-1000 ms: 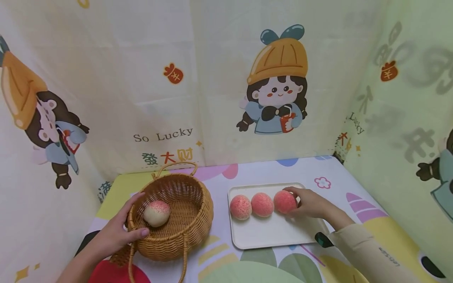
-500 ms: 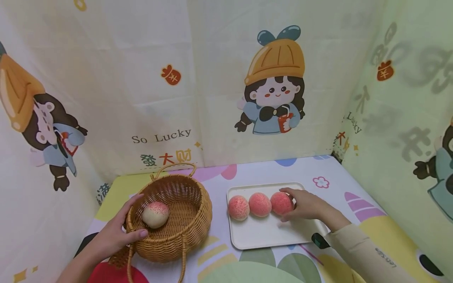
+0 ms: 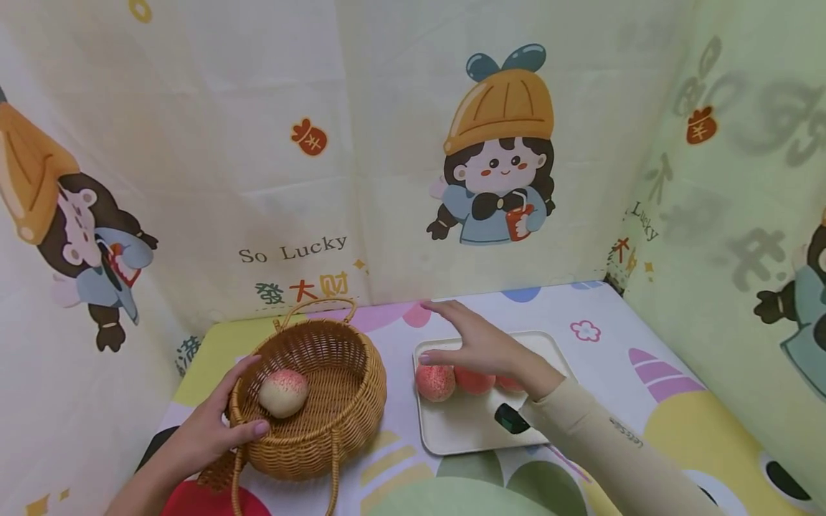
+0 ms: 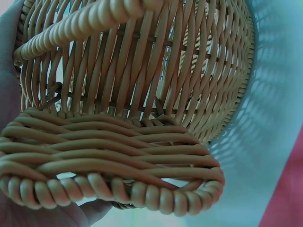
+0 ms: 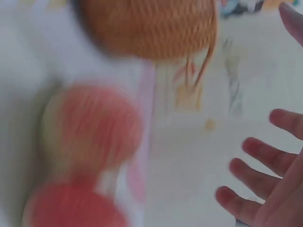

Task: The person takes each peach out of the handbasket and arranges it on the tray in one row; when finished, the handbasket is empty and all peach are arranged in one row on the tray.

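The wicker basket (image 3: 300, 459) sits at left, mouth up, handles (image 3: 335, 469) near and far, held by the left hand (image 3: 213, 426). The right hand (image 3: 480, 344), grip wide, hangs over pink balls (image 3: 474, 382) rowed left to right on the tray (image 3: 452, 430).

A round, tan wicker basket (image 3: 310, 451) with looped handles stands upright on the desk (image 3: 613, 308), the left hand (image 3: 209, 423) holding its left rim. Inside, toward the left, lies a cream ball (image 3: 282, 394) with a speckled pink top. Three pink balls (image 3: 474, 381) form a close row on a white tray (image 3: 458, 433), partly hidden by the right hand (image 3: 487, 345).
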Available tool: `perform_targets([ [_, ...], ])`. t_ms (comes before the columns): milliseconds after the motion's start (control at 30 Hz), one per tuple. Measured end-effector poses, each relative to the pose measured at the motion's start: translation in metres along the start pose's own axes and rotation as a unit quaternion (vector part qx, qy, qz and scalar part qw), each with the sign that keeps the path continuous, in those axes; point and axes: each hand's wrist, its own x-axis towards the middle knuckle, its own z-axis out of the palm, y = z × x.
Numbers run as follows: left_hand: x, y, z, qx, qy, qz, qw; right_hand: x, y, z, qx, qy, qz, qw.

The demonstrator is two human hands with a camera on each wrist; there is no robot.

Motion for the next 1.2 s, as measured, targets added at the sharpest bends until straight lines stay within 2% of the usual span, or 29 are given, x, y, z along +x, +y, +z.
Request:
perform_targets([
  [100, 0.0, 0.0, 0.0, -0.003, 0.003, 0.006, 1.0, 0.017, -0.031, 0.012, 0.049, -0.006, -0.047, 0.9977],
  [200, -0.001, 0.0, 0.0, -0.007, 0.003, 0.006, 1.0, 0.03, -0.061, 0.025, 0.105, -0.018, -0.08, 0.991],
  [400, -0.002, 0.001, 0.0, -0.011, 0.006, 0.003, 0.9999, 0.053, -0.109, 0.053, 0.239, -0.092, -0.11, 0.9604],
  [433, -0.002, 0.002, 0.001, -0.01, 0.007, 0.003, 0.9999, 0.057, -0.115, 0.059, 0.246, -0.106, -0.107, 0.9574],
  [567, -0.002, 0.001, 0.001, -0.002, 0.01, 0.005, 0.9999, 0.07, -0.13, 0.08, 0.241, -0.144, -0.061, 0.9577],
  [700, -0.003, -0.001, 0.001, -0.003, 0.007, 0.008, 0.9999, 0.081, -0.137, 0.099, 0.243, -0.175, 0.006, 0.9542],
  [800, -0.003, -0.001, 0.001, -0.004, 0.005, 0.005, 1.0, 0.087, -0.138, 0.108, 0.241, -0.196, 0.04, 0.9498],
  [1000, -0.004, -0.001, 0.001, -0.005, 0.005, 0.0, 1.0, 0.099, -0.137, 0.122, 0.215, -0.229, 0.068, 0.9469],
  [1200, -0.003, 0.0, 0.002, -0.001, 0.007, 0.009, 0.9999, 0.11, -0.133, 0.129, 0.204, -0.283, 0.096, 0.9324],
])
